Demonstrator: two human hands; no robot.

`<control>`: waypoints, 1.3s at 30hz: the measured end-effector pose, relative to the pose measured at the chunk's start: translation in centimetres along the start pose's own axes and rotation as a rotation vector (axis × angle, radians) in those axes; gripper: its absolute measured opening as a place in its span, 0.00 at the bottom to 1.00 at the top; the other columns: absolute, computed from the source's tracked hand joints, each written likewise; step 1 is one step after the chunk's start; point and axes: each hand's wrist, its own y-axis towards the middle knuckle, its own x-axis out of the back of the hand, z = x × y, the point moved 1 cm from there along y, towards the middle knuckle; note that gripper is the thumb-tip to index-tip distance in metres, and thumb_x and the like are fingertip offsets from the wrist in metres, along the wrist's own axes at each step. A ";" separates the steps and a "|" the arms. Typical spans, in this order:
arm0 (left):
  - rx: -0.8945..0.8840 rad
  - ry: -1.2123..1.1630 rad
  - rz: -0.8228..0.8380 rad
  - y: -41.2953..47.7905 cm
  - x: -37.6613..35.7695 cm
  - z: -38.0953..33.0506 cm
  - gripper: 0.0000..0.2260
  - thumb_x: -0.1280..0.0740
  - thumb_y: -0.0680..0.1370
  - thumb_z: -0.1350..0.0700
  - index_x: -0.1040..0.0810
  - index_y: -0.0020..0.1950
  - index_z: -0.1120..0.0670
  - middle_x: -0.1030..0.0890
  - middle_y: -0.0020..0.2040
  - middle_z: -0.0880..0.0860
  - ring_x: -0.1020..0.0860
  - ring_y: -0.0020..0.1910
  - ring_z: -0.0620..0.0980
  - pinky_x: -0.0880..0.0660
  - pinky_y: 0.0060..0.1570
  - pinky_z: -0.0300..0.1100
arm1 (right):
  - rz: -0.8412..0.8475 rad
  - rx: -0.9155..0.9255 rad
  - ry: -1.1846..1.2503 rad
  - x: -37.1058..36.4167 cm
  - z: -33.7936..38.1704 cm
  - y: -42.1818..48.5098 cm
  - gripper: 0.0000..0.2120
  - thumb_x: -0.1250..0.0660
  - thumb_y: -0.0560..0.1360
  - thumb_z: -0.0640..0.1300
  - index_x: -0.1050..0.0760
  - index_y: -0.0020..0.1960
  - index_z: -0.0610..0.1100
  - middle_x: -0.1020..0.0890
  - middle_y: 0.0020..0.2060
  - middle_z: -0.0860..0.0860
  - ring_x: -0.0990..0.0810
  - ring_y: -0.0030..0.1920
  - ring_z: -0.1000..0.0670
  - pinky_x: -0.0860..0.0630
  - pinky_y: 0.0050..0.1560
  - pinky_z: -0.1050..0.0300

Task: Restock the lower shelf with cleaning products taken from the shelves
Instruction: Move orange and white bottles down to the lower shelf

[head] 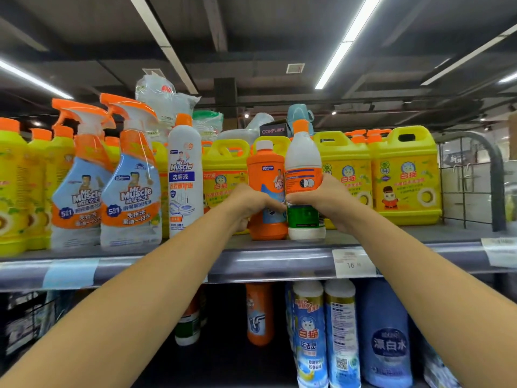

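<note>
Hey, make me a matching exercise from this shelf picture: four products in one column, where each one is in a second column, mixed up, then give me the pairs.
Column one
1. white-capped orange bottle
2. white bottle with the green band
3. trigger spray bottles
4. big blue bottle

Column two
A. stands on the lower shelf
B. gripped by the right hand
C. stand untouched on the upper shelf, left of both hands
D. gripped by the left hand

Pairs: 1-D, 2-B, 3-C, 4-A
</note>
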 end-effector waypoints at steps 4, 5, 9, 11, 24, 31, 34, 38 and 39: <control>-0.092 0.012 -0.071 0.2 -0.1 0.7 0.31 0.17 0.61 0.60 0.23 0.61 0.54 0.17 0.55 0.55 0.19 0.53 0.55 0.21 0.55 0.56 | -0.070 0.002 0.027 -0.4 -0.2 0.0 0.17 0.19 0.61 0.44 0.21 0.45 0.50 0.16 0.42 0.50 0.17 0.44 0.50 0.20 0.43 0.54; -0.126 0.024 -0.101 0.0 -0.1 0.8 0.32 0.17 0.60 0.59 0.23 0.62 0.54 0.17 0.56 0.55 0.19 0.53 0.56 0.21 0.56 0.56 | -0.095 0.011 0.043 -0.5 -0.2 -0.1 0.17 0.19 0.60 0.43 0.22 0.44 0.51 0.16 0.41 0.50 0.17 0.44 0.51 0.20 0.43 0.54; -0.249 -0.047 -0.181 -0.9 0.4 -0.7 0.26 0.17 0.58 0.60 0.23 0.51 0.47 0.16 0.49 0.50 0.18 0.46 0.49 0.20 0.43 0.45 | -0.210 0.059 0.122 0.3 1.4 -0.6 0.17 0.20 0.60 0.41 0.23 0.44 0.50 0.16 0.40 0.51 0.17 0.41 0.51 0.21 0.41 0.54; -0.311 -0.062 -0.179 -1.8 1.2 -2.5 0.25 0.17 0.58 0.59 0.24 0.48 0.46 0.17 0.45 0.46 0.19 0.43 0.46 0.24 0.37 0.40 | -0.231 0.070 0.192 1.3 3.1 -0.9 0.19 0.20 0.60 0.41 0.23 0.47 0.49 0.16 0.41 0.50 0.17 0.42 0.50 0.21 0.40 0.54; -0.349 0.004 -0.125 -15.7 3.9 -3.6 0.22 0.19 0.61 0.58 0.19 0.53 0.49 0.14 0.48 0.48 0.15 0.45 0.50 0.19 0.45 0.47 | -0.106 0.085 0.230 6.2 7.3 -13.6 0.17 0.20 0.61 0.46 0.21 0.47 0.51 0.14 0.38 0.54 0.16 0.38 0.56 0.23 0.36 0.60; -0.219 -0.007 -0.083 -25.8 2.6 1.4 0.31 0.20 0.50 0.50 0.19 0.53 0.50 0.13 0.45 0.48 0.14 0.42 0.49 0.19 0.38 0.43 | -0.020 -0.032 0.202 5.5 3.9 -22.1 0.15 0.20 0.59 0.45 0.19 0.44 0.50 0.14 0.37 0.53 0.15 0.37 0.53 0.22 0.38 0.56; -0.176 0.030 -0.076 -29.2 2.1 4.3 0.30 0.20 0.50 0.52 0.19 0.51 0.48 0.13 0.43 0.45 0.15 0.39 0.46 0.21 0.33 0.35 | 0.023 -0.085 0.150 4.9 2.0 -25.7 0.18 0.20 0.56 0.49 0.18 0.44 0.50 0.14 0.37 0.55 0.15 0.36 0.56 0.23 0.37 0.59; -0.058 0.103 -0.112 -32.4 2.0 8.4 0.31 0.21 0.47 0.48 0.19 0.49 0.49 0.13 0.41 0.45 0.15 0.37 0.45 0.21 0.34 0.36 | 0.035 -0.160 0.134 4.3 -0.6 -29.8 0.17 0.20 0.57 0.47 0.19 0.45 0.52 0.14 0.36 0.57 0.16 0.36 0.57 0.24 0.32 0.67; -0.018 0.102 -0.113 -32.9 2.0 9.4 0.31 0.21 0.47 0.48 0.19 0.49 0.49 0.13 0.41 0.45 0.15 0.38 0.46 0.20 0.34 0.38 | 0.033 -0.184 0.138 4.1 -1.2 -30.7 0.17 0.21 0.57 0.47 0.19 0.45 0.52 0.14 0.37 0.57 0.16 0.36 0.57 0.24 0.31 0.66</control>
